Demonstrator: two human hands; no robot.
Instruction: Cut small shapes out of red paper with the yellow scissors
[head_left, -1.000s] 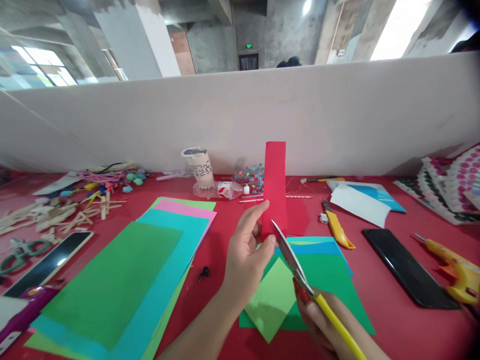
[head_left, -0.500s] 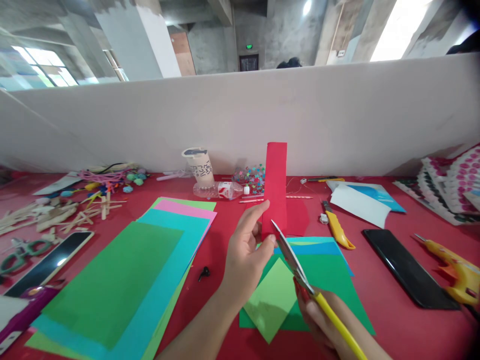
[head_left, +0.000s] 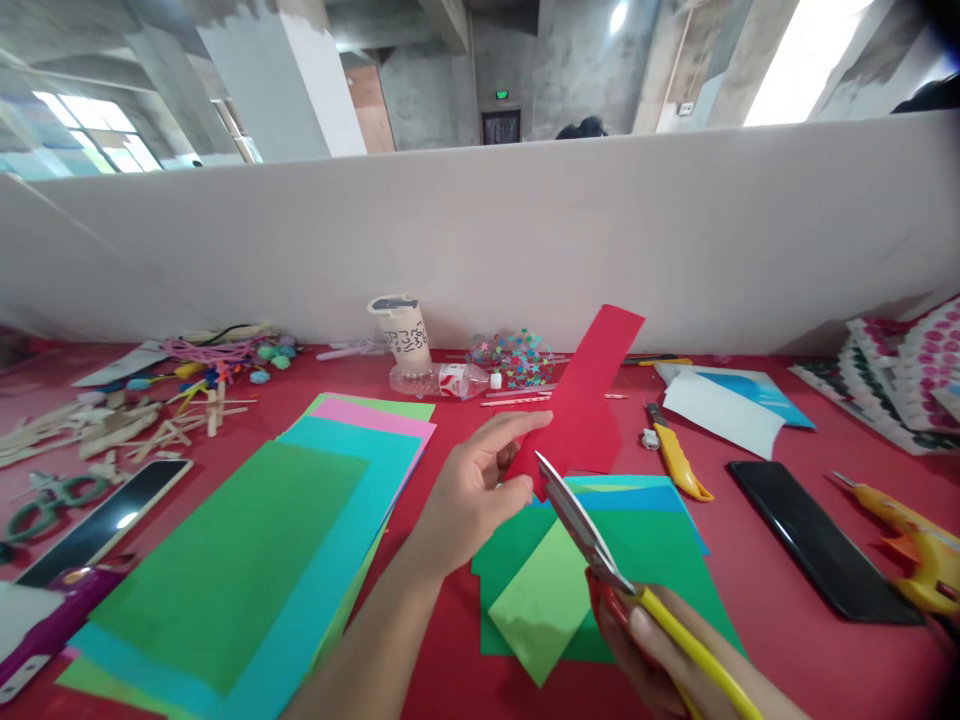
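Observation:
My left hand [head_left: 469, 490] pinches the lower end of a folded red paper strip [head_left: 589, 390], which tilts up and to the right above the table. My right hand [head_left: 660, 650] grips yellow-handled scissors [head_left: 592, 540]; their blades point up-left and the tips touch the strip's lower end by my left thumb. Below them lie a light green paper square [head_left: 544, 610] on a dark green sheet [head_left: 660, 560] and a blue sheet [head_left: 637, 493].
A stack of green, cyan and pink sheets [head_left: 247, 560] lies left. A yellow utility knife [head_left: 675, 458], black phone [head_left: 817, 545] and yellow glue gun [head_left: 911, 545] lie right. A cup [head_left: 401, 333], bottle [head_left: 439, 380], wooden sticks [head_left: 112, 425], a second phone [head_left: 105, 520] sit around; white partition [head_left: 480, 240] behind.
The red strip has swung from upright to leaning right. My left hand dropped slightly and rotated with it. The scissors have stayed at the strip's lower end.

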